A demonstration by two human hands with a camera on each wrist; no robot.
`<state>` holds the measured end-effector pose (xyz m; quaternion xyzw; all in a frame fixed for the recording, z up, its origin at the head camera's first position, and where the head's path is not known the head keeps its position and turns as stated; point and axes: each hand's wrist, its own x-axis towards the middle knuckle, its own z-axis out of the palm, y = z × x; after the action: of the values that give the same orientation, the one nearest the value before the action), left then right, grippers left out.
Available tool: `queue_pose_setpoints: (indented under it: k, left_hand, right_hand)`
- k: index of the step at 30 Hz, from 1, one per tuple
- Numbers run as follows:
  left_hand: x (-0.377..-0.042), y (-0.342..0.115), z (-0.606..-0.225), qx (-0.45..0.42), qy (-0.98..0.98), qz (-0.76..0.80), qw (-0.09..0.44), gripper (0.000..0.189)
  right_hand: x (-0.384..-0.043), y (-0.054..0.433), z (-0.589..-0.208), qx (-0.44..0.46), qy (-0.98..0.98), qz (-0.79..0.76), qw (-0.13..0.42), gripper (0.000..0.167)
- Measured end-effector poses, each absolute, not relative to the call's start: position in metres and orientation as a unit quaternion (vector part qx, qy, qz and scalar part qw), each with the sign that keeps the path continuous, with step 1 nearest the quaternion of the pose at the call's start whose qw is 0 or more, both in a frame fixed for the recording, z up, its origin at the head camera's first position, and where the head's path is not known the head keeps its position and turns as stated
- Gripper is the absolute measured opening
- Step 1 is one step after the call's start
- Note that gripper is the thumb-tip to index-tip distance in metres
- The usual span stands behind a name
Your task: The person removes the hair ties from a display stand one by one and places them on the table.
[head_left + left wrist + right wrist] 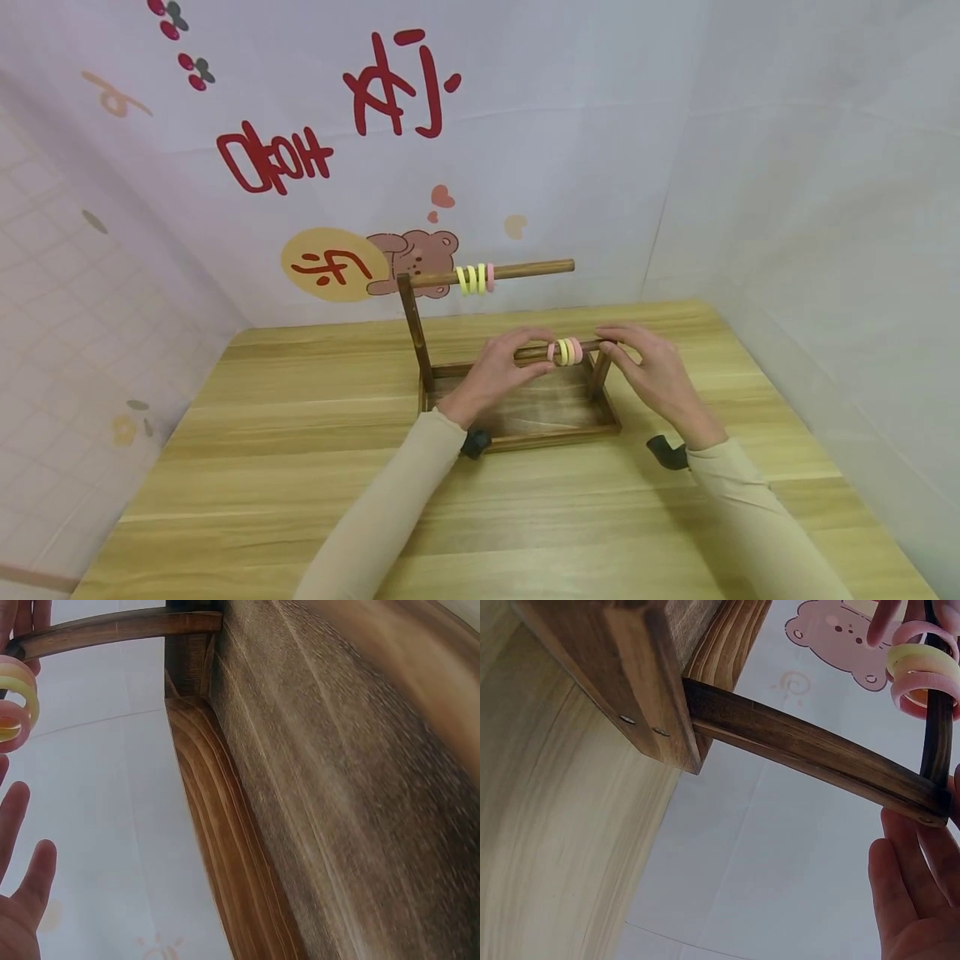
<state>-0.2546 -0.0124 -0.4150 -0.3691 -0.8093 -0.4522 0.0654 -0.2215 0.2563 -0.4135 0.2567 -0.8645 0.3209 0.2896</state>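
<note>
A wooden rack [517, 442] has a shallow tray base and two horizontal rods at different heights. On the lower, nearer rod [531, 353] hang several pink and yellow hair ties [567, 351], bunched together. My left hand [501, 367] pinches the leftmost pink hair tie [551, 352] between thumb and fingertips, on that rod. At the rod's right end, my right hand [652, 367] grips the top of the short post [817, 754], thumb in front and fingers behind. More hair ties, yellow with one pink [491, 277], circle the higher rod [534, 269].
A taller post [416, 333] carries the higher rod at the rack's left. The rack stands on a wood-grain table [300, 492]. Behind it hangs a white printed cloth [585, 150]. Black straps [667, 452] sit by both wrists.
</note>
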Motion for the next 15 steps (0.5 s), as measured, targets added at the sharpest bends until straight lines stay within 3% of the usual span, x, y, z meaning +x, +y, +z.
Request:
queue_pose_setpoints:
  k: [6, 15]
  left_hand:
    - [-0.2536, -0.0103, -0.4164, -0.351, -0.814, -0.459, 0.053, 0.037]
    - [-0.2557, -0.0081, -0.4205, -0.370, -0.805, -0.453, 0.098, 0.037]
  right_hand:
    - [-0.2230, 0.2569, -0.4164, 0.254, -0.866, 0.321, 0.285, 0.025]
    - [-0.2243, 0.2601, -0.4188, 0.260, -0.867, 0.316, 0.284, 0.024]
